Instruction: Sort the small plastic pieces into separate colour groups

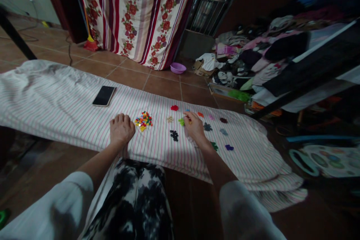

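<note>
My left hand (122, 129) rests on the striped cloth, fingers curled in; no object shows in it. Just to its right lies a mixed pile of small coloured pieces (144, 120), mostly red, yellow, orange and green. My right hand (194, 124) is over the sorted heaps, thumb and fingers pinched together; what they hold is too small to make out. Beside its fingertips is a lime-green heap (181, 122). Around it lie red (174, 108), beige (170, 119), black (174, 135), dark grey (207, 126) and orange (200, 114) heaps.
Farther right are pink (211, 117), dark brown (223, 120), light grey (224, 131), dark green (214, 146) and purple (229, 147) heaps. A phone (104, 95) lies at left on the striped cloth (70, 108). Beyond are a purple basin (178, 68) and piled clothes (253, 52).
</note>
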`<state>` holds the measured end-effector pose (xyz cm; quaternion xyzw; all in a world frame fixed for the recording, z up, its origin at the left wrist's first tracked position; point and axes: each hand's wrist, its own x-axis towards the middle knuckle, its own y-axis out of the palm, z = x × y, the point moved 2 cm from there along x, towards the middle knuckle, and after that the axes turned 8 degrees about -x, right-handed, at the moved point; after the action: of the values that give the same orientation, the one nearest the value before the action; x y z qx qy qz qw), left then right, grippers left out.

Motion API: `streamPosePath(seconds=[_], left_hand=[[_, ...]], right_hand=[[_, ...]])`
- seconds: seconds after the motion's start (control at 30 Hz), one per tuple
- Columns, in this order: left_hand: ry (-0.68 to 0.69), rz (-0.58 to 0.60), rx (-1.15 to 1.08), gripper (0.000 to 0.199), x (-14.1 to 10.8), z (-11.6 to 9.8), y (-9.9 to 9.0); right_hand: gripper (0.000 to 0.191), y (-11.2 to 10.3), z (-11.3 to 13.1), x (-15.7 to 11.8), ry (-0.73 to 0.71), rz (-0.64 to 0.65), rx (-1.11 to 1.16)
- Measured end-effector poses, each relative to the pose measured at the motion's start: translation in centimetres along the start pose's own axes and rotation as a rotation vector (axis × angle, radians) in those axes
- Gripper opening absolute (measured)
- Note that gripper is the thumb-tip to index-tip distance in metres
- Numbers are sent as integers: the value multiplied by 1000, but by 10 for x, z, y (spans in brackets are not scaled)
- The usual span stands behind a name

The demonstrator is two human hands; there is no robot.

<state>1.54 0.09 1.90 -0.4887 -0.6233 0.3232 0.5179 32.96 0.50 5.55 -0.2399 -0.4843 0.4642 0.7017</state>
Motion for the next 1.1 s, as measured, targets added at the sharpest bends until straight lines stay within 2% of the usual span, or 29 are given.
streamPosePath(seconds=[0.13, 0.23, 0.43, 0.77, 1.1], left_hand=[[-2, -18, -18, 31, 0, 1, 2], [-9, -23, -29, 31, 1, 1, 2], [-16, -9, -55, 33, 1, 0, 1], [-8, -24, -74, 35, 1, 1, 4], [-33, 5, -109, 34, 1, 0, 0]], right_hand=[[31, 18, 42, 2, -123, 65, 90], [28, 36, 69, 0, -177, 164, 103], [23, 66, 106, -10, -254, 387, 21], [20, 74, 122, -16, -219, 482, -195], [17, 81, 123, -18, -221, 450, -206]])
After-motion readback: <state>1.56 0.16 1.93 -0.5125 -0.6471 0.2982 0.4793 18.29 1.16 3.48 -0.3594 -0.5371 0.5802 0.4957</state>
